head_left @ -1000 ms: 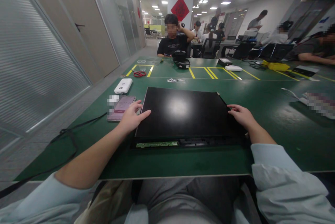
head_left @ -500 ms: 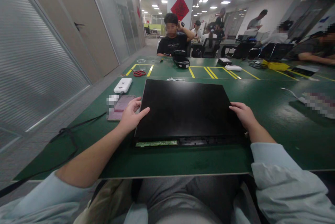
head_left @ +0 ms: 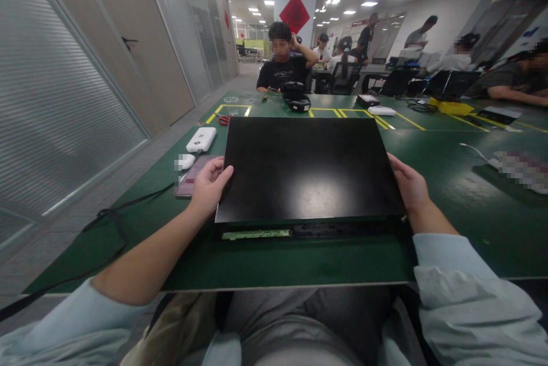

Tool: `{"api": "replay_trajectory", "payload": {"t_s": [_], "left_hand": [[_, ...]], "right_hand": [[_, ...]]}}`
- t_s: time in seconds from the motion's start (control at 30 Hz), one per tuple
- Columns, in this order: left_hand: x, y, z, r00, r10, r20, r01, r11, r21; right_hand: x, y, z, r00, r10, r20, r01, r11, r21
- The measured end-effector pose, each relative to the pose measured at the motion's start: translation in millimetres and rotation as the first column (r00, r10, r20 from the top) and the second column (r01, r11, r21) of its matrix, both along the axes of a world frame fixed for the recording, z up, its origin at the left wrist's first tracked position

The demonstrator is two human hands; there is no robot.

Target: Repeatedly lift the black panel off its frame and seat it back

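A flat black screen panel [head_left: 303, 166] is held in both hands, its glossy face up. My left hand [head_left: 209, 183] grips the panel's left edge, thumb on the face and fingers at the side. On the right edge, my right hand [head_left: 411, 184] is closed, its fingers partly hidden behind the panel. Beneath the panel's near edge lies a dark frame [head_left: 342, 230]. A green circuit board strip [head_left: 256, 234] shows along the frame's front left. The panel hides most of what is under it.
Left of the panel are a white power bank [head_left: 201, 140] and a phone-like flat item [head_left: 194, 175]. Red-handled scissors [head_left: 224, 120] lie partly hidden behind it. Across the green table [head_left: 449, 223] sits a person [head_left: 282, 69] near a black case [head_left: 296, 100]. A cable [head_left: 113, 214] hangs at left.
Both hands have raised the panel off the frame, and its far edge now covers more of the scissors. My left hand moved slightly left, my right hand slightly right.
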State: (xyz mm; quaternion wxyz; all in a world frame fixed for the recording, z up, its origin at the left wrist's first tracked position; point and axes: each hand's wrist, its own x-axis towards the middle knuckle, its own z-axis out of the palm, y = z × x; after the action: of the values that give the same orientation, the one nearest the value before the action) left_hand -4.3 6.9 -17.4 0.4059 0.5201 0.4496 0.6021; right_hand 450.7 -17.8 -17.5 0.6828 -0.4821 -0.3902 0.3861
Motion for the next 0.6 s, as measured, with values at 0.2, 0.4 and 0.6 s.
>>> {"api": "replay_trajectory", "payload": {"t_s": [0.2, 0.4, 0.6], "left_hand": [[-1, 0, 2.4, 0.997, 0.045, 0.059, -0.044, 0.999, -0.024], [-1, 1, 7.5, 0.994, -0.008, 0.11, 0.01, 1.0, -0.022], [-9, 15, -7.7, 0.998, -0.064, -0.01, 0.063, 0.993, -0.096]], "right_hand": [[-12, -13, 14.7, 0.978, 0.102, -0.183, -0.118, 0.989, -0.084], [-11, -17, 19.8, 0.968, 0.236, -0.088, -0.241, 0.97, -0.041], [-5, -12, 19.1, 0.98, 0.187, -0.066, -0.184, 0.982, 0.044]]}}
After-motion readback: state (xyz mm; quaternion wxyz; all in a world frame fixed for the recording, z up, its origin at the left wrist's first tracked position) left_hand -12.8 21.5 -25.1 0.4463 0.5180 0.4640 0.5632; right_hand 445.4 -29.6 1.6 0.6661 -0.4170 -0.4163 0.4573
